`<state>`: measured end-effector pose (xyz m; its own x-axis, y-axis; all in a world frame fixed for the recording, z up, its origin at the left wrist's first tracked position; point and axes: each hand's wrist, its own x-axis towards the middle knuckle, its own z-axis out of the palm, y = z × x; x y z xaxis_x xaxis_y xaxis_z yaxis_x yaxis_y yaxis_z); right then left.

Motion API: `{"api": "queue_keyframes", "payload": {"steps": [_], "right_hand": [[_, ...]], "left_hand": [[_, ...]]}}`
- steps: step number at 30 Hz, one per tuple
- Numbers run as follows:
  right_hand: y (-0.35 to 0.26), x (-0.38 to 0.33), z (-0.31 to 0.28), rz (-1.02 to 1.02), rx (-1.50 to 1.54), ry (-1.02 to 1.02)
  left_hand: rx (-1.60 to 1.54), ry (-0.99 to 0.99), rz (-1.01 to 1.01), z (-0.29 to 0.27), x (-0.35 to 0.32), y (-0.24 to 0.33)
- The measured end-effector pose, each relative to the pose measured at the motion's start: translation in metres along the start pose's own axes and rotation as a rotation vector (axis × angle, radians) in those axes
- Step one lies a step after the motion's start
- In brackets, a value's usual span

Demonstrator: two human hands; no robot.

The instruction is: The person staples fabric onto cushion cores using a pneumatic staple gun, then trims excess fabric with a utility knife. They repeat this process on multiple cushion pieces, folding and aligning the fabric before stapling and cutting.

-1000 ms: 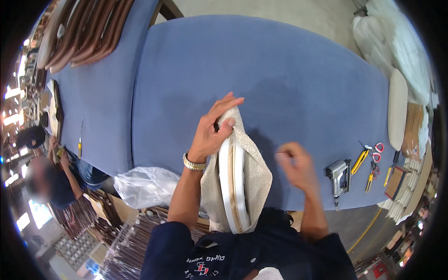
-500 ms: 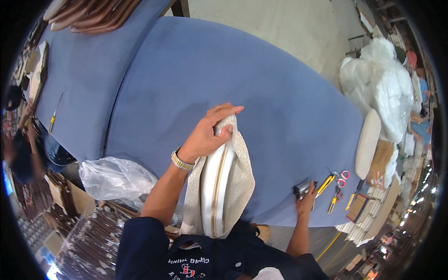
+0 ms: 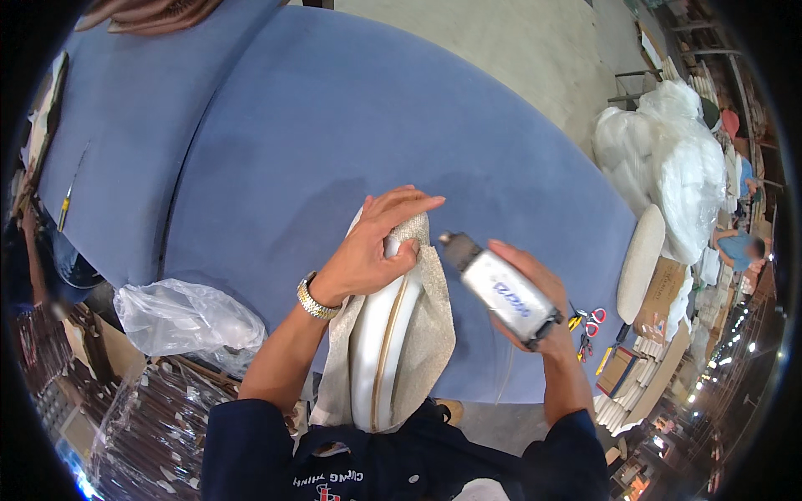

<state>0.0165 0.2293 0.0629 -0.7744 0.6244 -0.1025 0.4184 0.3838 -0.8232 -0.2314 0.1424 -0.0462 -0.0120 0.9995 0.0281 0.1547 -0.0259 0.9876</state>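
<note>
My left hand is closed at the top of a padded cushion piece, pinching the beige woven fabric over its far end between thumb and fingers. White padding and a thin brown strip along its edge show between the two fabric flaps. The piece stands on edge against my body. My right hand is wrapped round a staple gun with a white body and dark nose. Its nose points toward the fabric's far end, a short gap away.
A blue padded table spreads ahead. Scissors and yellow-handled cutters lie at its right edge, near a finished-looking beige cushion. Clear plastic bunches at the left. A yellow-handled tool rests far left; wrapped white bundles stand right.
My right hand has lifted the staple gun off the table's right side and brought it left, near the cushion piece. My left hand keeps its pinch on the fabric.
</note>
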Motion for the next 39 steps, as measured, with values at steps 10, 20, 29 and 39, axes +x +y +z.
{"api": "queue_keyframes", "payload": {"steps": [10, 20, 29, 39], "right_hand": [[-0.012, 0.032, 0.003, -0.033, 0.009, -0.208], [-0.037, 0.044, 0.007, 0.064, -0.179, -0.279], [-0.024, 0.051, 0.011, 0.068, -0.101, -0.264], [-0.022, 0.025, 0.036, -0.036, -0.147, -0.088]], "left_hand": [[-0.025, -0.021, -0.014, -0.001, 0.001, -0.002], [-0.048, -0.070, 0.007, 0.001, 0.005, -0.014], [-0.284, -0.044, -0.010, -0.006, 0.012, -0.025], [-0.148, 0.037, -0.003, -0.014, 0.014, -0.013]]}}
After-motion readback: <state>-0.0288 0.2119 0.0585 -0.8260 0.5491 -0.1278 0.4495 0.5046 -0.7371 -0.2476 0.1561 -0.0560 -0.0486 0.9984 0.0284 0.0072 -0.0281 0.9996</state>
